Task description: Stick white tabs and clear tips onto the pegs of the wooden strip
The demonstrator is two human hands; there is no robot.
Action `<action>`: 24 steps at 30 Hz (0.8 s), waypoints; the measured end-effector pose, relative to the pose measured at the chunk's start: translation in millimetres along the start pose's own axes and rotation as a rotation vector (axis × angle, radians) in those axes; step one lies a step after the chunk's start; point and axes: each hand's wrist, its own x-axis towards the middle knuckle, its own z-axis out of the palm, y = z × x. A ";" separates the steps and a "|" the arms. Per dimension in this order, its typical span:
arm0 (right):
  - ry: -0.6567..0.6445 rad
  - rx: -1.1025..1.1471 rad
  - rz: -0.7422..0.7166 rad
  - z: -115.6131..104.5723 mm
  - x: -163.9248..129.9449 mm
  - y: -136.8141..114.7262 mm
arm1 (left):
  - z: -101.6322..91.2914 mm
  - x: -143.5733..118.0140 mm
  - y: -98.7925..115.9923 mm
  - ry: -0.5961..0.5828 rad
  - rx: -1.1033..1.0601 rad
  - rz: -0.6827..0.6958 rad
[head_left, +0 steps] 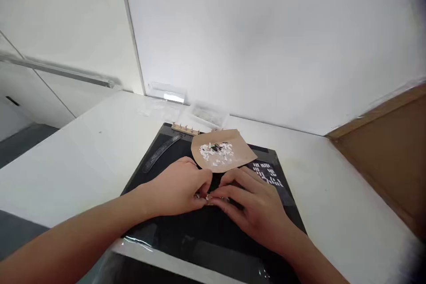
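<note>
Your left hand [178,188] and right hand [251,204] meet fingertip to fingertip on black mat [199,239], pinching something too small to identify; brown paper [221,151] with white bits [216,151] just beyond.

I see a white surface [100,155] running back to a white wall [266,31]. A wooden strip with small pegs [185,129] lies at the far edge of the black mat [206,235], and a curved grey ruler-like piece [162,152] sits on the mat's left part. A group of short white marks [267,174] shows on the mat's right part. Two clear plastic trays [209,114] stand by the wall; their contents are too blurred for me to read. A brown wooden board [389,151] is at right, a grey rail [60,71] at left.
</note>
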 end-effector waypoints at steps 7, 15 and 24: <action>0.191 -0.042 0.016 -9.6 -0.6 3.2 | -4.7 -3.7 5.6 -0.019 0.003 0.011; 0.176 -0.025 0.018 -7.1 -4.0 5.0 | -6.5 -5.1 4.0 0.020 -0.063 0.095; 0.188 -0.022 0.011 -8.6 -5.5 1.7 | -3.2 -7.3 0.4 0.001 -0.092 0.125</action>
